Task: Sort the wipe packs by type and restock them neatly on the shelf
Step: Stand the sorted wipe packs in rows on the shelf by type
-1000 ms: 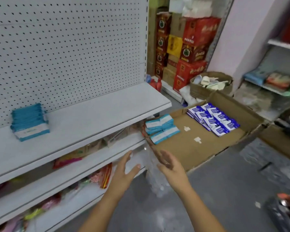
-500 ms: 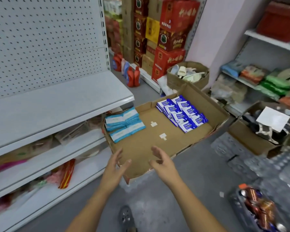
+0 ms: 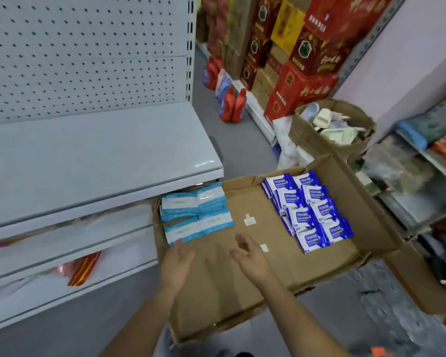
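As I am turning from the shelf (image 3: 88, 155) down to the box (image 3: 242, 292), my left hand (image 3: 177, 264) and right hand (image 3: 250, 256) are reaching in empty and wide; light-blue packs (image 3: 196, 217) are lying just ahead of the left, dark-blue packs (image 3: 309, 210) well beyond the right, so another pickup is likely starting.

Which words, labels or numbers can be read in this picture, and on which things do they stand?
No text here is sharp enough to quote.
Dark blue wipe packs: white label with print, too blurred to read.
Light blue wipe packs: faint print on a white band, too blurred to read.
Red cartons: gold Chinese characters, too blurred to quote.
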Available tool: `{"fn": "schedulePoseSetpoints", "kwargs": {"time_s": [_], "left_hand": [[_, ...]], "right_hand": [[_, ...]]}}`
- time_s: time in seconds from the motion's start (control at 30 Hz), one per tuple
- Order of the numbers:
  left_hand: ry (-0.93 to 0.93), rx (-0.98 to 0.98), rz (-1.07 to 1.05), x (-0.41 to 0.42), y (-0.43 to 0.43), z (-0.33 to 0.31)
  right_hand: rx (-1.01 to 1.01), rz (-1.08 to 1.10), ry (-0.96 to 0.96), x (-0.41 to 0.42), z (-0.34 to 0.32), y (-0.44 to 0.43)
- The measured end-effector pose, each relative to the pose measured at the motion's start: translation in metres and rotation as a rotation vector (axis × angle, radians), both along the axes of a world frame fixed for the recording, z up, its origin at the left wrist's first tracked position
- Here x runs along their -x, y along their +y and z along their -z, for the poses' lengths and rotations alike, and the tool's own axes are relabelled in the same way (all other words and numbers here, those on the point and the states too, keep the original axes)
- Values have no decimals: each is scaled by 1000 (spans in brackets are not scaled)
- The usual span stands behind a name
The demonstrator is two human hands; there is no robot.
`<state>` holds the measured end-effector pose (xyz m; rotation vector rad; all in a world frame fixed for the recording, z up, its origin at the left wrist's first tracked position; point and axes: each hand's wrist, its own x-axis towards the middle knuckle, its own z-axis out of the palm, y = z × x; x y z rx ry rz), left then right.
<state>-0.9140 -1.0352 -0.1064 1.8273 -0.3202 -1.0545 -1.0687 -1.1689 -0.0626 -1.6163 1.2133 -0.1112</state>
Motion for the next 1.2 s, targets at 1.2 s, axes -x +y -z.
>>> {"fn": "schedulePoseSetpoints", "kwargs": {"time_s": [1.2], "left_hand": [[-5,-561,-471,9,-96,91]], "right_hand": [[-205,-9,215,-47,171,-153]]}}
